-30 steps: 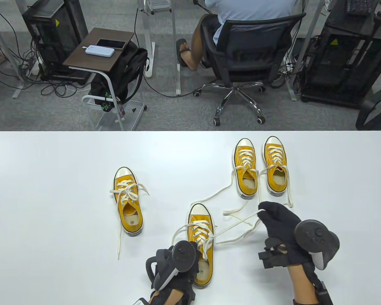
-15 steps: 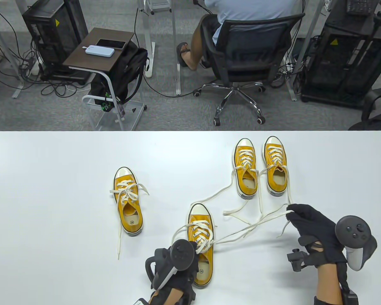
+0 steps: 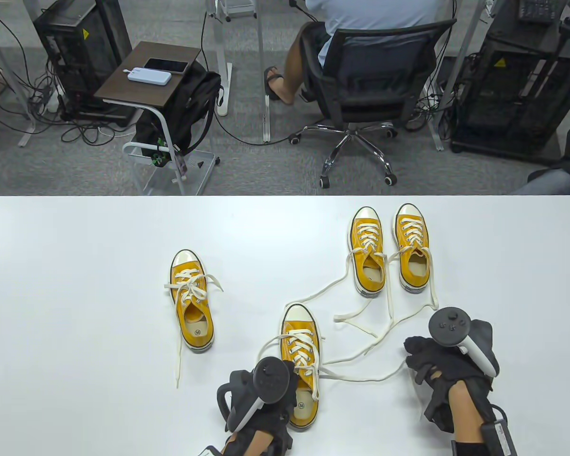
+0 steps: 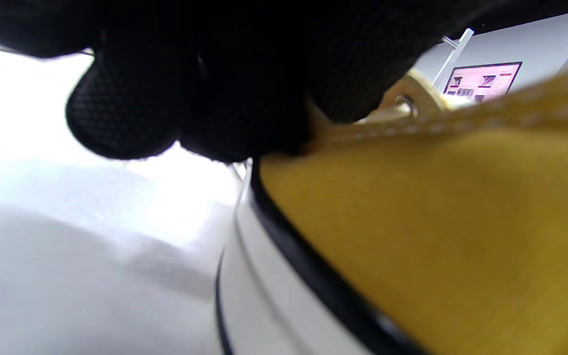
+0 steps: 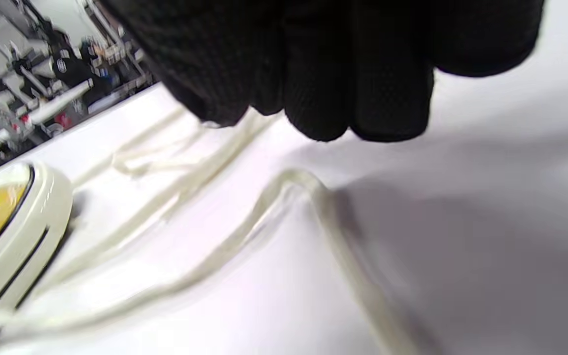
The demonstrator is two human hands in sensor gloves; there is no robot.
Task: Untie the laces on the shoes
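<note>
Beside right grip, slack lace

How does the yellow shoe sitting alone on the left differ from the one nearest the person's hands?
The left shoe stands alone and untouched; the near shoe has the left hand on its side. The left shoe's laces stay mostly bunched over its tongue, with one end trailing toward the person; the near shoe's laces run far across the table toward the right hand. Both are yellow with white toe caps, toes pointing away.

Beyond the white table, a seated person occupies a black office chair. A phone and power bank lie on a brown side table, a black backpack beside it.
</note>
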